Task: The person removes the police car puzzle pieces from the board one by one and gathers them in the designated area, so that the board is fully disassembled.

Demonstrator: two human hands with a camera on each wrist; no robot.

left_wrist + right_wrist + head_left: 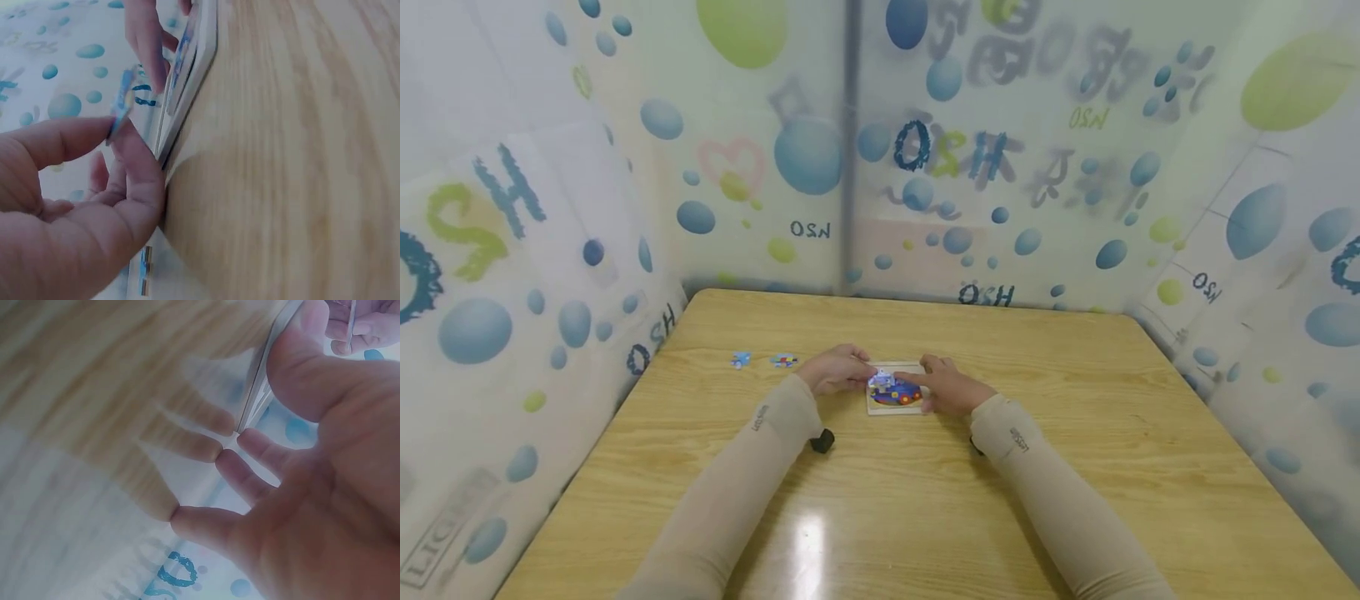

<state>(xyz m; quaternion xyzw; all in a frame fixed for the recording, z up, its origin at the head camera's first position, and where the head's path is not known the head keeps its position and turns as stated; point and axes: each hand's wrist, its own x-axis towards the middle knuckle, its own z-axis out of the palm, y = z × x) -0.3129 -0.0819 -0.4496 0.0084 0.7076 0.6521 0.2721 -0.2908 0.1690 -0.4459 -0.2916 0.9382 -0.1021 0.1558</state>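
Note:
A small puzzle board (880,411) with a pale rim lies on the table, its picture in blue, orange and red. At its left edge, my left hand (835,371) pinches a small blue puzzle piece (122,103) between thumb and index finger, raised above the tabletop in the left wrist view. From the right, my right hand (957,390) reaches over the board with its index finger extended across the picture. Its thumb lies at the board's edge, and several other fingertips (228,459) rest on the tabletop.
Two loose puzzle pieces lie left of my left hand, a blue one (741,360) and a multicoloured one (784,360). The wooden table (1000,517) has printed curtains (760,242) along its back and sides.

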